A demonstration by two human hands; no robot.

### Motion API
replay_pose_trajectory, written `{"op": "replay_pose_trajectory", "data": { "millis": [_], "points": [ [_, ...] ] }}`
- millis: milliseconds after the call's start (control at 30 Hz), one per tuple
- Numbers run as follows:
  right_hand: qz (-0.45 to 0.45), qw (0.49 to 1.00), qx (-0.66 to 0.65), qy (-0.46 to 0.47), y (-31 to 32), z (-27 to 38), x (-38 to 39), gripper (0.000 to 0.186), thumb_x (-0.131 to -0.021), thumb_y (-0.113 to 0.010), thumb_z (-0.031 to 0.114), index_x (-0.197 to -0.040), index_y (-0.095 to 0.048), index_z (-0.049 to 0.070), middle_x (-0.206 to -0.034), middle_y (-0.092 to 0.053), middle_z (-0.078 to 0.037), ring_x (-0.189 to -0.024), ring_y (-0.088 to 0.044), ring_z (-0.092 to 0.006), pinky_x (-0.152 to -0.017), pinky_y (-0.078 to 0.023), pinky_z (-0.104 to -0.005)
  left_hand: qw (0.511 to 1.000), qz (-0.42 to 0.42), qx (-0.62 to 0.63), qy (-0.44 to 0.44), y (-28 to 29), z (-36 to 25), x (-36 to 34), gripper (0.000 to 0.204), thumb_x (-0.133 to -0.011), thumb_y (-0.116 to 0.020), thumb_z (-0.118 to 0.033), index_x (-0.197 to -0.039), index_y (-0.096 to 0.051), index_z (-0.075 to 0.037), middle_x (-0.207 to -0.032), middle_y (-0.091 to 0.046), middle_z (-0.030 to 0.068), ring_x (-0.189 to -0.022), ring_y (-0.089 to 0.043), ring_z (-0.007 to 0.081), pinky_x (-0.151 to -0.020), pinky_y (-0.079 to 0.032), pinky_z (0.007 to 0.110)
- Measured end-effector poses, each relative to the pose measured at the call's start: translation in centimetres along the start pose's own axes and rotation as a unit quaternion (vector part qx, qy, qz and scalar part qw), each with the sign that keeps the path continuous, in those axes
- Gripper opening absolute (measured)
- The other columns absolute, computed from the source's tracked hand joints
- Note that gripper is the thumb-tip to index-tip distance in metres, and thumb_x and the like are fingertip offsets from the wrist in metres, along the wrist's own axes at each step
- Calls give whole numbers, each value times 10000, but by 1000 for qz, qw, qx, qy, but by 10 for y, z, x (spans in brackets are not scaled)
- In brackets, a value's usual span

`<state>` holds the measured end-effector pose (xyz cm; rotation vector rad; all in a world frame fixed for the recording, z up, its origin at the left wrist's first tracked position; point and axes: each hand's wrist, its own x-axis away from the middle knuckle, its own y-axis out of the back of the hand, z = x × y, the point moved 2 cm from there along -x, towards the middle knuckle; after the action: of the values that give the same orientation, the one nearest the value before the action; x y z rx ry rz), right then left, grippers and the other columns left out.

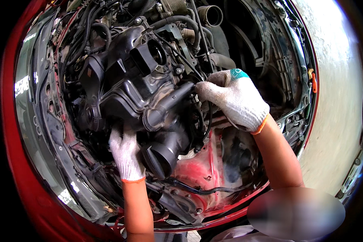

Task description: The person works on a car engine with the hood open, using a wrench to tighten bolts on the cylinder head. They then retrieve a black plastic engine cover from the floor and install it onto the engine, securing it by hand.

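Note:
A black plastic air-intake housing (125,80) with a square-mouthed duct lies over the engine in a car's engine bay. My left hand (127,155), in a white knit glove with an orange cuff, reaches under the housing's near edge, and its fingertips are hidden there. Beside that hand hangs a wide black duct (163,151) with an open oval mouth. My right hand (236,99), in a matching glove with a green patch, is closed at the right end of a black tube (169,105). What its fingers pinch is hidden.
Corrugated hoses (175,19) and cables crowd the far side, near an open round pipe (210,16). A red painted inner panel (197,165) shows below the duct. Red bodywork (12,133) rims the bay, and an orange-handled tool (314,83) rests on the right edge.

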<state>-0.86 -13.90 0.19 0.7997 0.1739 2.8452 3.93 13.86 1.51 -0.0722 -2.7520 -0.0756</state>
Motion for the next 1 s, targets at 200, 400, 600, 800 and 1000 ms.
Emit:
{"op": "replay_pose_trajectory", "data": {
  "millis": [200,400,600,800,1000],
  "points": [
    [-8,988,153,27,-1,12,3,440,-923,-638,389,-933,-737,-39,-713,-642,-251,-664,-691,-329,-688,-553,-401,999,-31,28,27,-1,2,1,449,-1014,-682,-195,-1391,-569,19,-1286,-643,101,-1105,-609,208,-995,-491,380],
    [1,999,33,14,-8,-5,2,435,-973,-623,382,-995,-729,-40,-763,-685,-205,-705,-688,-269,-721,-540,-396,999,-37,13,21,0,6,-6,432,-1005,-689,-176,-1375,-586,21,-1268,-646,89,-1097,-595,195,-1001,-478,376],
    [7,991,-118,-57,-42,-72,44,419,-1056,-579,369,-1068,-671,-39,-773,-586,-50,-760,-473,-106,-703,-467,-310,998,-38,36,41,-14,15,-11,416,-1002,-681,-154,-1364,-592,30,-1263,-654,102,-1077,-619,204,-962,-517,382],
    [-34,974,-214,-67,-55,-63,63,313,-1060,-601,286,-1056,-672,-18,-842,-610,3,-789,-496,-75,-718,-453,-261,998,-23,39,37,-13,13,-7,387,-1021,-663,-152,-1354,-596,34,-1242,-661,105,-1064,-625,201,-966,-515,379],
    [2,955,-285,-82,-55,-64,67,297,-1064,-587,300,-978,-667,26,-842,-660,-11,-739,-559,-80,-684,-470,-243,999,-17,23,23,-9,17,-9,411,-1017,-670,-177,-1359,-585,36,-1246,-657,108,-1068,-622,204,-973,-502,374]
  ]
}}
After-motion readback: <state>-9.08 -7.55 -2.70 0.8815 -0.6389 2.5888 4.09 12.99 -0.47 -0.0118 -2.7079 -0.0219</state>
